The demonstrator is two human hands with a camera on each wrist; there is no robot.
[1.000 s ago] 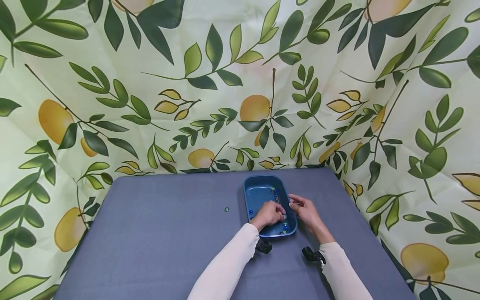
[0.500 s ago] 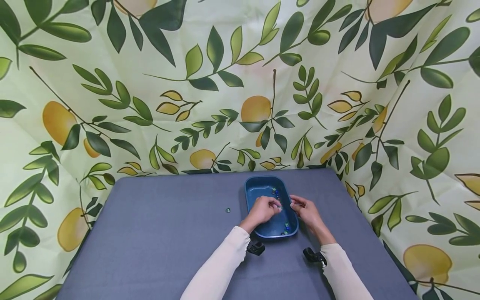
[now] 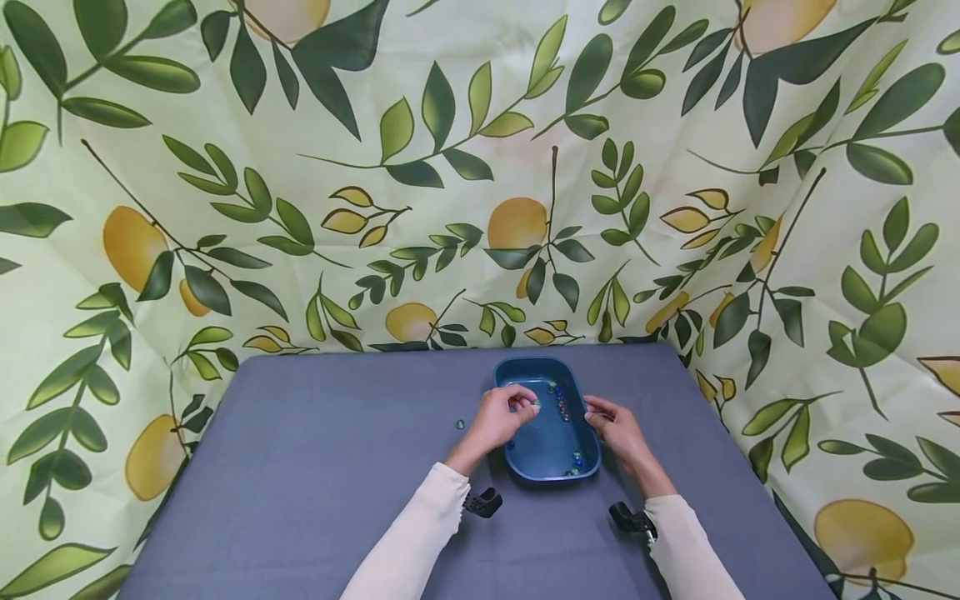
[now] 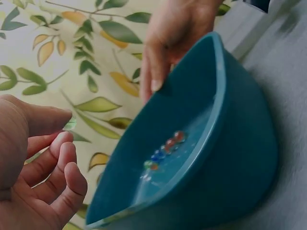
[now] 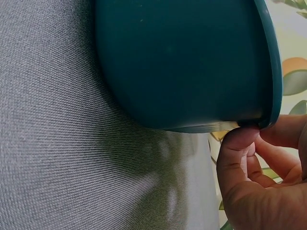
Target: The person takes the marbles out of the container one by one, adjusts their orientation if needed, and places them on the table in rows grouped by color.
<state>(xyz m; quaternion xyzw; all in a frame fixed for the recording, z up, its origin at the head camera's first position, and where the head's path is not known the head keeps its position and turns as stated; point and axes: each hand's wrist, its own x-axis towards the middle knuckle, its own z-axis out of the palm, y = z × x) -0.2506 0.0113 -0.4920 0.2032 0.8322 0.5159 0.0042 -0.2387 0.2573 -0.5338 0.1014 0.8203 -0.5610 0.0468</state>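
My left hand [image 3: 491, 418] pinches a clear green glass marble [image 4: 70, 124] between thumb and index finger, raised over the left side of a blue plastic tub [image 3: 546, 450]. The other fingers curl loosely below it in the left wrist view. At the tub's right side, my right hand [image 3: 618, 427] grips the rim with thumb and fingertips; the thumb [image 5: 240, 137] presses on the outer wall just under the lip. Red, blue and green marbles [image 4: 170, 143] lie in a row along the tub's inner right side, and a few more [image 3: 576, 463] sit in its near right corner.
A single green marble [image 3: 460, 424] lies on the grey cloth-covered table [image 3: 345, 467], left of the tub. Fabric printed with leaves and fruit [image 3: 420, 225] hangs behind and at both sides of the table.
My left hand has lifted a green marble from inside the tub and moved up and left to the tub's left side. The right hand has stayed at the rim.
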